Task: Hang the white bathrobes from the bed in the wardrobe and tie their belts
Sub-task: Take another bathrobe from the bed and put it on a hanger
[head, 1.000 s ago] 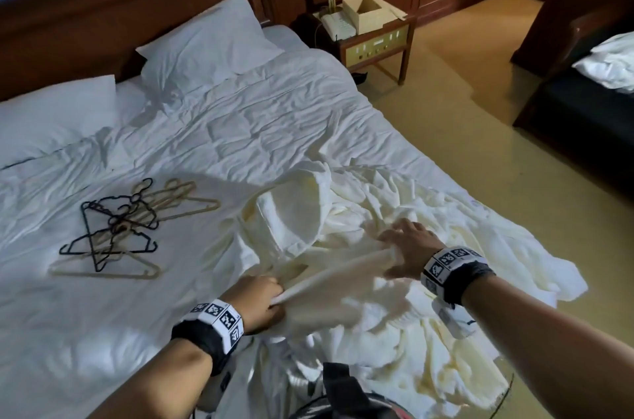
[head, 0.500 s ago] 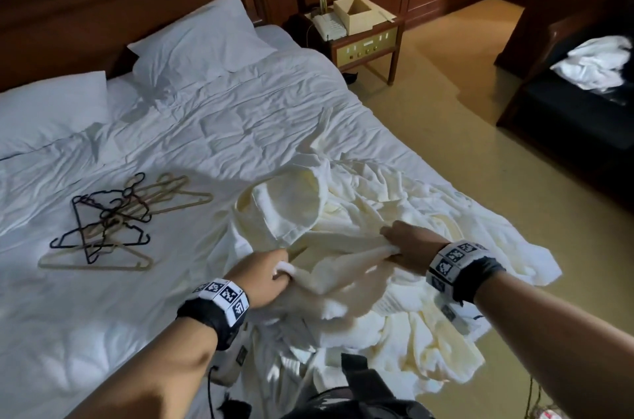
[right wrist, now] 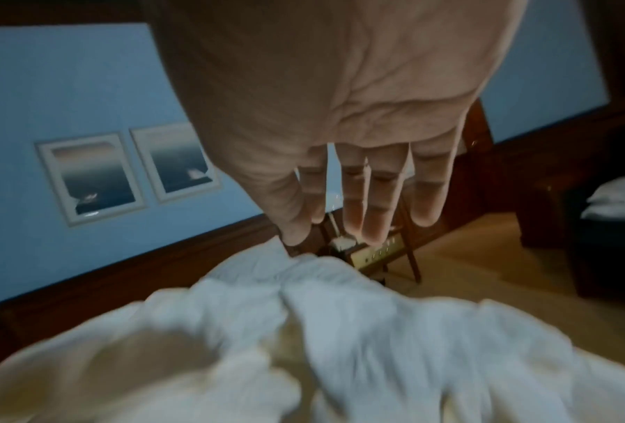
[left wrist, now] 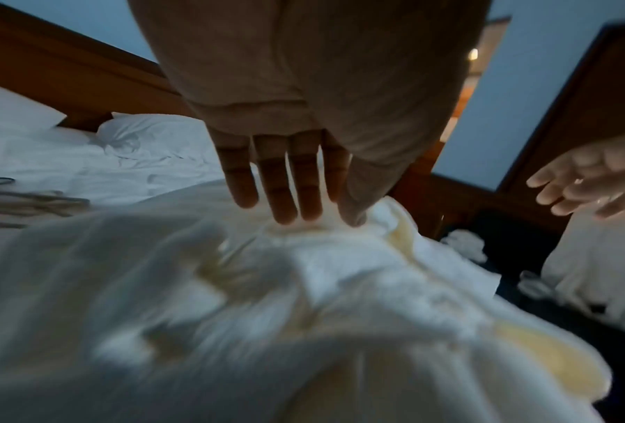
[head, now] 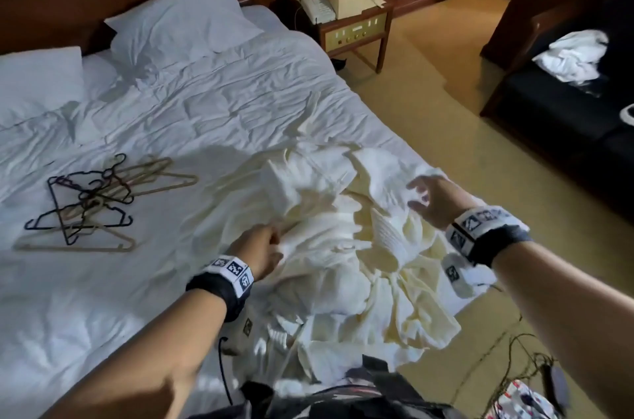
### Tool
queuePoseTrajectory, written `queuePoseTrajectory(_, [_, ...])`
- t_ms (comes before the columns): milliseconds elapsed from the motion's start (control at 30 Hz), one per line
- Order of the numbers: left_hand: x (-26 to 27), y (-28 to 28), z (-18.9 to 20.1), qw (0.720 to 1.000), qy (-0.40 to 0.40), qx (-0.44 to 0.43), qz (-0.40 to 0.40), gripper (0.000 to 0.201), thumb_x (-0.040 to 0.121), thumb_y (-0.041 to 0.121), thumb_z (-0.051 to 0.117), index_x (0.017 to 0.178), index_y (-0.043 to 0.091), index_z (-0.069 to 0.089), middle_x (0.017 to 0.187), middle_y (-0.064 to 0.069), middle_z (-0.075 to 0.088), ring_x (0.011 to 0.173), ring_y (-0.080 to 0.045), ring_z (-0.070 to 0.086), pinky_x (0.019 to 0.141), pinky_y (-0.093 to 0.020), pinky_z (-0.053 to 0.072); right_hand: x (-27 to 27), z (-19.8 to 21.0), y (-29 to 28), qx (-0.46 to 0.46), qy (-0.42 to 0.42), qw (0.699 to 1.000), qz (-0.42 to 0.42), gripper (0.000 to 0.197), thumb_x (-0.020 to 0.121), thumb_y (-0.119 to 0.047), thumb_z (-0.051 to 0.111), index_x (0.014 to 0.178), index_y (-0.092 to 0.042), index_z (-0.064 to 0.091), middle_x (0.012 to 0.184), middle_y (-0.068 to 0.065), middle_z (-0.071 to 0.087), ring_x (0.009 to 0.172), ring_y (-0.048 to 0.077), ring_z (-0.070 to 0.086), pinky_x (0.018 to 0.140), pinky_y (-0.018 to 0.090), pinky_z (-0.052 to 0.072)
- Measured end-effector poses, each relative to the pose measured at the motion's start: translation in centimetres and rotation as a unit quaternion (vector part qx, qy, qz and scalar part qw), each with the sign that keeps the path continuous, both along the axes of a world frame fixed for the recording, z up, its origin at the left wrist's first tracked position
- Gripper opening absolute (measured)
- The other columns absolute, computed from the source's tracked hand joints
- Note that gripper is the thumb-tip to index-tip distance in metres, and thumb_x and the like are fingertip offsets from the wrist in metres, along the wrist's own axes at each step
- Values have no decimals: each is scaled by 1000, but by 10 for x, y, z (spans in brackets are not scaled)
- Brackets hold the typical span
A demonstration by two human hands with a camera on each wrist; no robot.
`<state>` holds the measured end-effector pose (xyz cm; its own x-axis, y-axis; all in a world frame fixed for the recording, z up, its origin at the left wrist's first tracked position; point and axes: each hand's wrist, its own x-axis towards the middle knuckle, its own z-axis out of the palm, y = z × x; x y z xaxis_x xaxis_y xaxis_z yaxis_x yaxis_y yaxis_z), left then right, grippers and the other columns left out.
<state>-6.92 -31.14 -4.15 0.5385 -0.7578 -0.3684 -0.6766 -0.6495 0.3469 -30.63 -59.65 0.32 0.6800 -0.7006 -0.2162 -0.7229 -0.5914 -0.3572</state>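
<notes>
A heap of cream-white bathrobes (head: 329,271) lies crumpled on the bed's near right corner, part of it hanging over the edge. My left hand (head: 272,240) rests on the heap's left side. In the left wrist view its straight fingers (left wrist: 285,206) touch the bathrobe cloth (left wrist: 303,314). My right hand (head: 418,195) hovers over the heap's far right part, its fingers spread and holding nothing. In the right wrist view those fingers (right wrist: 361,217) hang straight above the bathrobes (right wrist: 339,329). I cannot pick out a belt in the folds.
A tangle of black and beige hangers (head: 96,202) lies on the white bed (head: 206,103) to the left. A nightstand (head: 356,31) with a lamp stands beyond the bed. A dark sofa (head: 555,116) with white cloth on it is at the right. Cables (head: 514,360) trail on the floor.
Both hands have let go of the fold they held stretched between them. My right hand has moved up and to the right and spread open. My left hand's fingers have straightened.
</notes>
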Motion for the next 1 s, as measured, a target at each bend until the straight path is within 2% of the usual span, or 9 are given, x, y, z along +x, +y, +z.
queuePoseTrajectory(167, [-7,21,-52,993,-44,106,-15,87,77,52,74,144,23,28,143,-9,44,125,-31,50,99,-45,46,-6,-64,91,141,62,985,72,32,90,-32,65,121,-25,59,118,1,57,103,19,60,89,28,47])
queuePoseTrajectory(367, [-22,19,-67,997,-56,43,-32,104,72,74,61,149,28,8,151,-10,21,130,-30,40,101,-46,45,-10,-99,135,184,52,979,71,46,88,-32,65,131,-29,48,129,2,48,109,23,59,92,44,51])
queuePoseTrajectory(400, [-27,22,-65,995,-56,53,-61,104,70,73,65,148,30,11,150,-9,19,129,-30,39,100,-46,46,-8,-99,134,185,51,979,66,46,89,-32,65,132,-28,48,129,2,48,109,23,59,93,43,50])
queuePoseTrajectory(467, [-33,29,-60,989,-61,86,-107,77,83,40,69,144,32,23,143,-9,27,117,-33,50,94,-45,50,-4,-98,129,174,50,981,66,46,89,-32,63,132,-28,48,130,3,47,110,22,58,94,42,50])
queuePoseTrajectory(567, [-32,38,-50,995,-33,57,-81,48,93,8,44,136,29,46,133,-9,51,107,-34,59,91,-39,50,10,-94,125,141,34,986,80,47,89,-33,63,133,-27,47,130,4,45,112,25,56,95,40,48])
queuePoseTrajectory(667, [-36,46,-28,996,4,-38,-76,31,92,16,52,120,26,60,117,-4,64,93,-28,63,79,-29,50,31,-86,131,78,19,990,117,58,84,-43,66,135,-32,41,133,2,42,114,26,54,93,41,49])
queuePoseTrajectory(767, [-50,50,0,990,31,-83,-109,25,86,25,47,106,21,63,101,-4,65,85,-26,61,70,-33,51,47,-84,141,48,32,988,143,73,78,-46,70,141,-34,36,142,3,34,129,28,39,98,45,45])
queuePoseTrajectory(900, [-57,68,17,986,76,-120,-86,12,78,27,42,75,16,47,68,-3,52,66,-27,51,59,-38,47,49,-89,137,52,93,988,111,48,82,-34,57,128,-39,47,132,-2,50,122,26,47,101,43,40])
queuePoseTrajectory(1000, [-54,86,19,987,91,-119,-58,18,80,27,45,73,10,45,61,-8,48,58,-26,44,57,-39,45,41,-85,137,31,108,988,101,31,86,-36,49,116,-32,53,119,-4,60,109,25,56,95,38,39])
